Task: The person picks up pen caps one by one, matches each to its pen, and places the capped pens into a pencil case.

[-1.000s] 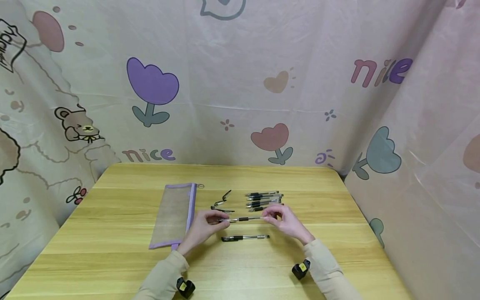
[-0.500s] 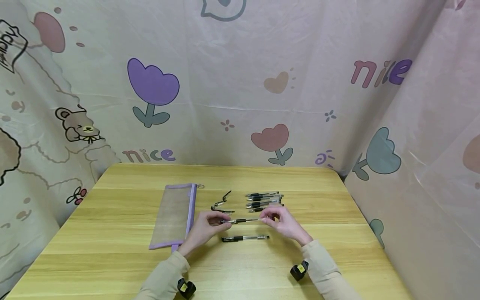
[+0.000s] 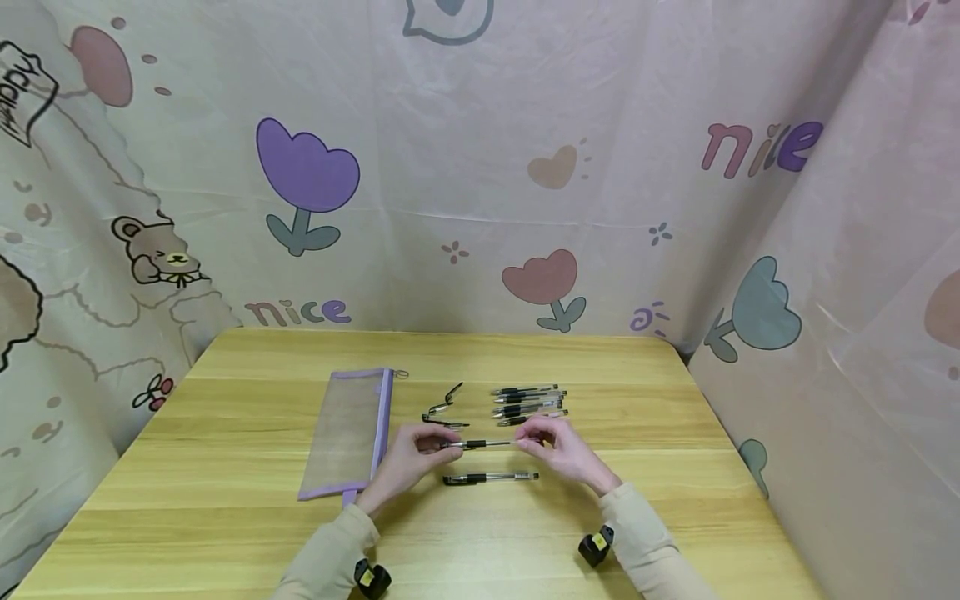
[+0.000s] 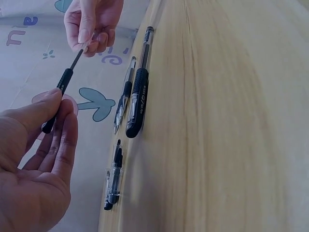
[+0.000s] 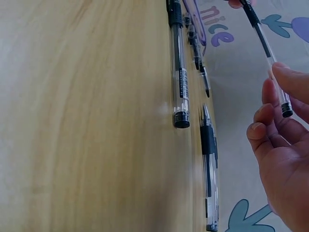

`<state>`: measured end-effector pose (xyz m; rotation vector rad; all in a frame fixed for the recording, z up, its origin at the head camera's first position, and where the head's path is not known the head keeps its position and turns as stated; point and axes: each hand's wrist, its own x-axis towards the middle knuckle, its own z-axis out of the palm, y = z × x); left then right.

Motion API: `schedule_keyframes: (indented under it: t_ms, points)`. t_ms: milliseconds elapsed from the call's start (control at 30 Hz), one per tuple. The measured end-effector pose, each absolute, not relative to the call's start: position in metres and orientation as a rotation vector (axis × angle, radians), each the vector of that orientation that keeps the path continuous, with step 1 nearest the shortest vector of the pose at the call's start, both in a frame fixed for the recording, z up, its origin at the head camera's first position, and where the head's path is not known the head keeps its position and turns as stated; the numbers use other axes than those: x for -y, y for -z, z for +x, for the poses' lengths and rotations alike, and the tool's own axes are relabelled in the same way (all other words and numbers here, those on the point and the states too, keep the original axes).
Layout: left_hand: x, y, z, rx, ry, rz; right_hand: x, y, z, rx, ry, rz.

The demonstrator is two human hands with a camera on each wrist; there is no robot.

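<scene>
A gel pen point(image 3: 480, 444) with a clear barrel and black grip is held level above the table by both hands. My left hand point(image 3: 408, 456) pinches its dark left end between thumb and fingers. My right hand point(image 3: 564, 452) pinches the clear tail, whose black plug point(image 5: 287, 110) sticks out past the fingers in the right wrist view. Nearer the body, a capped black gel pen point(image 3: 491, 477) lies on the table. Behind the hands are a row of uncapped pens point(image 3: 528, 398) and several loose pen caps point(image 3: 442, 407).
A mesh zip pouch point(image 3: 345, 433) with lilac edging lies flat to the left of the hands. The wooden table point(image 3: 225, 467) reaches back to a printed curtain point(image 3: 450, 167), which also hangs at both sides.
My right hand has shifted slightly left, and the held pen has moved a little toward the body. My left hand has barely moved. Things on the table stay where they were.
</scene>
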<state>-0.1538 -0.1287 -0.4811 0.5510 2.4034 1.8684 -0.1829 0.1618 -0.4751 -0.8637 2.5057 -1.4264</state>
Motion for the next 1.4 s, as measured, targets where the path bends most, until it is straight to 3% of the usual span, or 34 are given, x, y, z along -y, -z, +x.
schedule_keyframes:
  t_ms: [933, 1400]
  points:
    - [0.124, 0.483, -0.151, -2.451, -1.866, 0.487, -0.155, 0.485, -0.178, -2.477, 1.562, -0.789]
    - [0.127, 0.485, -0.151, -2.456, -1.708, 0.642, -0.155, 0.486, -0.176, -2.457, 1.501, -0.696]
